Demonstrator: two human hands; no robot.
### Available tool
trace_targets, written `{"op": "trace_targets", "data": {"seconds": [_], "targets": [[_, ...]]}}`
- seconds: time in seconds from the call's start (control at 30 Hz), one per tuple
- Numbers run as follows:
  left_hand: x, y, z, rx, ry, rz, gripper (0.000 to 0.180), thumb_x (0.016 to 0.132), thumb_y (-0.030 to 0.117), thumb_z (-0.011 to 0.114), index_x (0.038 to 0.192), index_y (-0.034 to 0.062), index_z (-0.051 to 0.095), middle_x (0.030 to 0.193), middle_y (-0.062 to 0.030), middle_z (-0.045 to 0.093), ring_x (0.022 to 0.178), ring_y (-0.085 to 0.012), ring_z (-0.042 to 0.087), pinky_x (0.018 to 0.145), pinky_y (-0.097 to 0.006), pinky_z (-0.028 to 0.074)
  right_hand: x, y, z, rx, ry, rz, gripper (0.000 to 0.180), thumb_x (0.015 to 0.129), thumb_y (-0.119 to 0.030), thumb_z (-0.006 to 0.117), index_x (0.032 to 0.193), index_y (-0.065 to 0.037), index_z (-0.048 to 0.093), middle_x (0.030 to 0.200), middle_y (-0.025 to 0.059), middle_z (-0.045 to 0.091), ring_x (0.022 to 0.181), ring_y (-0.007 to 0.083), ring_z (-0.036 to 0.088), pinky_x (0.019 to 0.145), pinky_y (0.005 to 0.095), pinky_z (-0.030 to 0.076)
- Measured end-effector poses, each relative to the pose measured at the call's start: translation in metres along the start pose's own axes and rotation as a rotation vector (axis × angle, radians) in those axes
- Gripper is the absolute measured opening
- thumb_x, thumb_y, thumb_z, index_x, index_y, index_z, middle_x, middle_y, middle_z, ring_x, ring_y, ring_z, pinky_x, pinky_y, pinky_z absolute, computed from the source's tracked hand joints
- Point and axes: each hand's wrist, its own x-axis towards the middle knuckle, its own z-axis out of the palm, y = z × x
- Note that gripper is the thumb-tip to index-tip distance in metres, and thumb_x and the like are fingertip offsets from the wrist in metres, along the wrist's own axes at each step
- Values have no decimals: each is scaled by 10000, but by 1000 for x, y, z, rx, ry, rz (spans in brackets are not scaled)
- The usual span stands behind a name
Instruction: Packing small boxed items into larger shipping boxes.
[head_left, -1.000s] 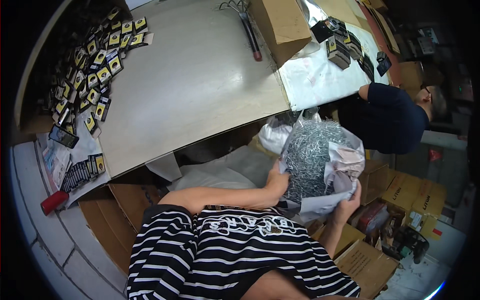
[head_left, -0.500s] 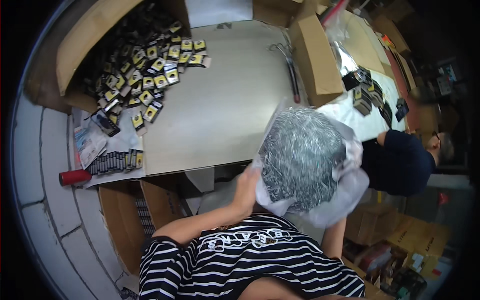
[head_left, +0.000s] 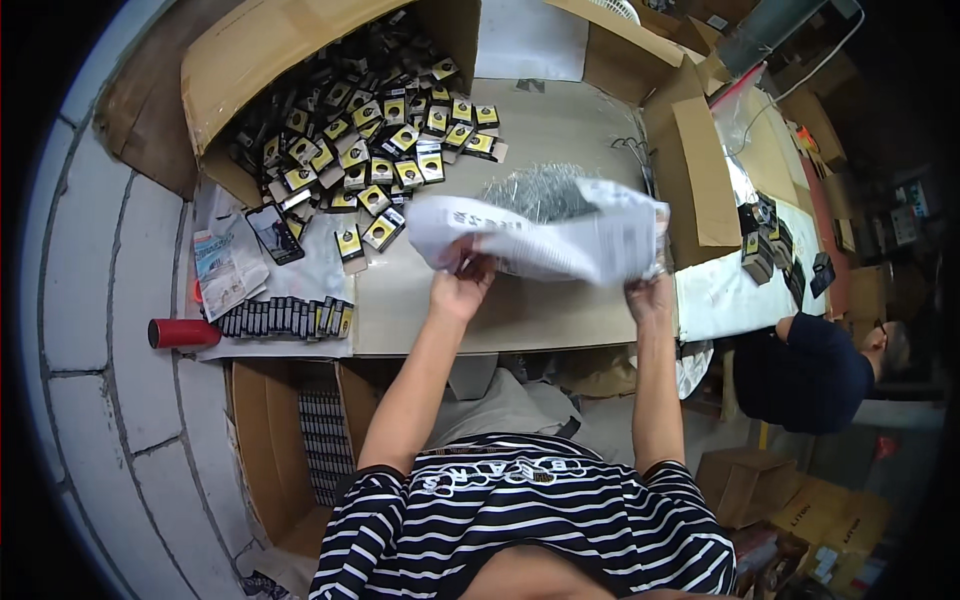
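A white plastic bag (head_left: 545, 245) with dark print is held up over the table, blurred by motion. My left hand (head_left: 463, 285) is closed on its near left edge. My right hand (head_left: 651, 297) is closed on its near right corner. Beyond the bag's far edge shows a heap of thin, silvery metal pieces (head_left: 538, 190), too fine to name. The bag hides the heap's lower part, so I cannot tell whether it lies in the bag or on the table.
Many small black-and-yellow boxes (head_left: 375, 168) spill from a large carton (head_left: 225, 120) at left. A phone (head_left: 273, 232), a row of upright boxes (head_left: 285, 318) and a red cylinder (head_left: 184, 333) lie nearer. Right stands a cardboard box (head_left: 705, 185); beyond it sits another person (head_left: 800, 375).
The bag has moved from close to my body out over the table and tipped away from me. Both arms have stretched forward, and my view has shifted left.
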Motion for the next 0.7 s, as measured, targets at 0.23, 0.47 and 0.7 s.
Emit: {"op": "trace_targets", "data": {"seconds": [0.23,0.47,0.7], "targets": [[-28,101,89,39,-586,-34,368,960,264,425,1193,-7,513,1098,-187,609,948,-291,632,798,-390,532,-22,-48,103,-62,-273,-172,321,937,-117,492,1234,2,483,1179,165,586,992,266,604,727,335,555],[-82,152,150,317,-797,309,380,990,283,377,1189,-9,516,1011,-143,642,945,-254,636,802,-367,523,-85,-119,218,126,-944,-319,247,928,-116,495,1130,-2,578,1113,160,623,971,279,614,830,424,524],[-67,163,115,630,-459,664,389,952,374,471,1196,79,540,1103,-83,609,912,-175,608,845,-325,482,-85,-70,201,-966,-843,-488,311,848,-125,566,1131,2,576,1059,159,642,987,296,609,932,406,455]]}}
